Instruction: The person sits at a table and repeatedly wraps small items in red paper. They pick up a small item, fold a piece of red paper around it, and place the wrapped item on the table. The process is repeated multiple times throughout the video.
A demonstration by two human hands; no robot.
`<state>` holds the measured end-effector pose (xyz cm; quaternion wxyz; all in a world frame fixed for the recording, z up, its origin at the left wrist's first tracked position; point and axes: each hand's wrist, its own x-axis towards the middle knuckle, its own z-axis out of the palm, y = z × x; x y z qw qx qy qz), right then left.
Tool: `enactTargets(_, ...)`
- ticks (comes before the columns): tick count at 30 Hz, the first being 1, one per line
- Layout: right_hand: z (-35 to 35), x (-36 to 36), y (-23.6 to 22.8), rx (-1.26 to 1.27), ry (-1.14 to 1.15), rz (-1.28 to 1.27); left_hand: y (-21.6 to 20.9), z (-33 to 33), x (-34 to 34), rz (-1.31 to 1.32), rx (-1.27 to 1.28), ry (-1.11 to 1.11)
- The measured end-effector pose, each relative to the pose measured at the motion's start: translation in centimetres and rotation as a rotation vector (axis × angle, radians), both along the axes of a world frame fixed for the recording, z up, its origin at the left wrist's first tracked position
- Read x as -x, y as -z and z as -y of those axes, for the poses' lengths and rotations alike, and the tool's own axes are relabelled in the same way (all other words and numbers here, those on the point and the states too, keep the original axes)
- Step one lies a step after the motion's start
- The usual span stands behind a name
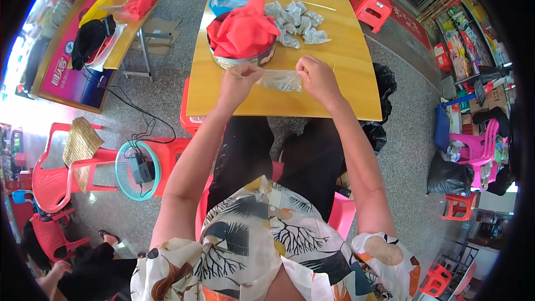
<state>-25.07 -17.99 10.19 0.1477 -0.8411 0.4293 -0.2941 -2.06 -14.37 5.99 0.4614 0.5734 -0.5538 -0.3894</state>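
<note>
Stretched between my two hands over the near part of the yellow table (351, 92) is a clear plastic bag (280, 81). My left hand (239, 82) pinches its left end, and my right hand (319, 79) pinches its right end. Just beyond my left hand stands a round container (245, 61) with a red plastic bag or cloth (242, 30) bunched over its top. Several small filled clear bags (298, 24) lie in a heap to its right. What fills them is too small to tell.
A blue plastic item (229, 0) and a thin stick (320, 5) lie at the table's far side. Red stools (370, 7) stand around, and black bags (379, 106) hang or lie at the right edge. At left are a teal basket (125, 173) and cables.
</note>
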Motion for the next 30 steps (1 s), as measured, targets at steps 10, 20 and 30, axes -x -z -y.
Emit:
enactTargets(10,-3.6,1.6,4.5,-0.031,-0.176,0.040,3.6,-4.5,0.5,0.073,0.200,0.136)
enactTargets(20,-2.3,0.2,5.1,-0.379,-0.021,-0.030,4.4,-3.3,1.0,0.250,0.226,0.023)
enactTargets(30,-2.2,-3.2,3.2,-0.010,-0.154,0.004,4.1,-3.6,2.2,0.542,0.242,-0.047)
